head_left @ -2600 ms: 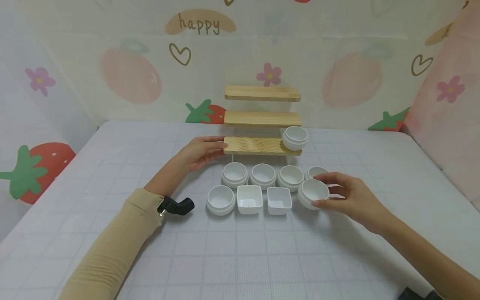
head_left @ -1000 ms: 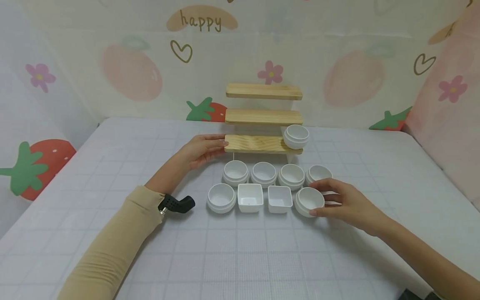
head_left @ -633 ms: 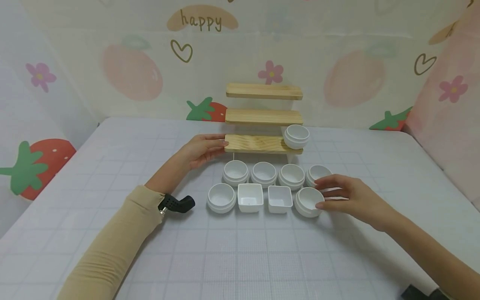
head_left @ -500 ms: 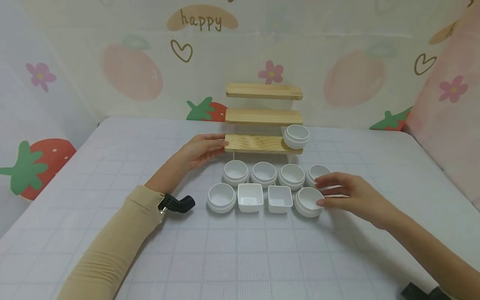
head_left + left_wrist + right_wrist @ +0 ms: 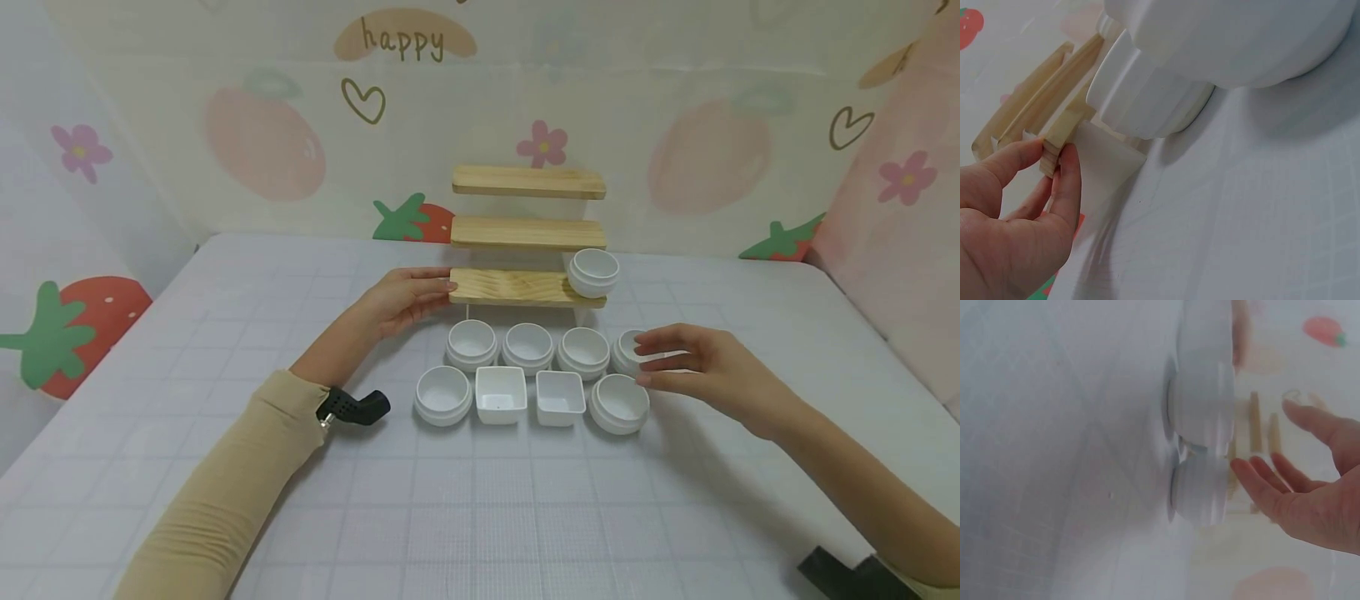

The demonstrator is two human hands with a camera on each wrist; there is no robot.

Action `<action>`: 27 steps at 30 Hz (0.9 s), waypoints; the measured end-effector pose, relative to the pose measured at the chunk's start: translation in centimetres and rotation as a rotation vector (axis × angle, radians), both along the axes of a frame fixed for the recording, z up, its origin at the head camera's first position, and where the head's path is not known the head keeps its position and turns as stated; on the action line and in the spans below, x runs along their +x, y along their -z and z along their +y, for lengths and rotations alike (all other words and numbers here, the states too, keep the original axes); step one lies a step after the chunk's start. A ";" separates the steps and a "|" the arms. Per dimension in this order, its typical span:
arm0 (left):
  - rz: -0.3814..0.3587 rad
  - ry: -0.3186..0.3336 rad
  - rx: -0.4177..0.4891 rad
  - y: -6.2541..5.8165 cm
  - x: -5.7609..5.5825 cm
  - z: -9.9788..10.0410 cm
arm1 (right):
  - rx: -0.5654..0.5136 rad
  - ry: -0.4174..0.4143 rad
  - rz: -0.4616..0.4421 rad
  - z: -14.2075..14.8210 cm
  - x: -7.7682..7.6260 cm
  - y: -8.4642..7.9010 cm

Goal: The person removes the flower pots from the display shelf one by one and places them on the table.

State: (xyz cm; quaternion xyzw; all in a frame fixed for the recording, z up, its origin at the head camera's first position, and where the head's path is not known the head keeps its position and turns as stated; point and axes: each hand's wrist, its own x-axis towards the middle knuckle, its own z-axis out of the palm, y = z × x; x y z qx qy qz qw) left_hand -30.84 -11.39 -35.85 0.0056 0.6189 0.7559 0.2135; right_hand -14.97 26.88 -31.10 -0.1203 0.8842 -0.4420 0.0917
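My left hand pinches the left end of the lowest wooden board of a three-tier stand. In the left wrist view, thumb and fingers press on both faces of that board end. My right hand hovers with parted fingers by the right end of two rows of white dishes, holding nothing. Beneath its fingers is the back-right round bowl, partly hidden; just in front stands another round bowl. The right wrist view shows the fingertips close to a bowl; contact cannot be told.
One round bowl sits on the lowest board's right end. The middle board and top board rise behind. Two square dishes stand between round bowls in the front row, on a grid-patterned tabletop. A patterned backdrop closes the rear.
My right hand set the round bowl down at the front row's right end, let go of it, and moved up and back over the rear bowl. My left hand stayed on the board.
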 end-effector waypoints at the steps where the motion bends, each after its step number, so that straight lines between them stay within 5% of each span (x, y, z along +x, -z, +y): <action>1: 0.002 0.004 0.000 0.0 0.0 0.0 | 0.003 0.003 0.000 0.0 -0.1 -0.1; 27: -0.009 0.006 0.013 -0.1 0.0 0.0 | 0.014 0.078 -0.029 -0.2 -3.4 -2.1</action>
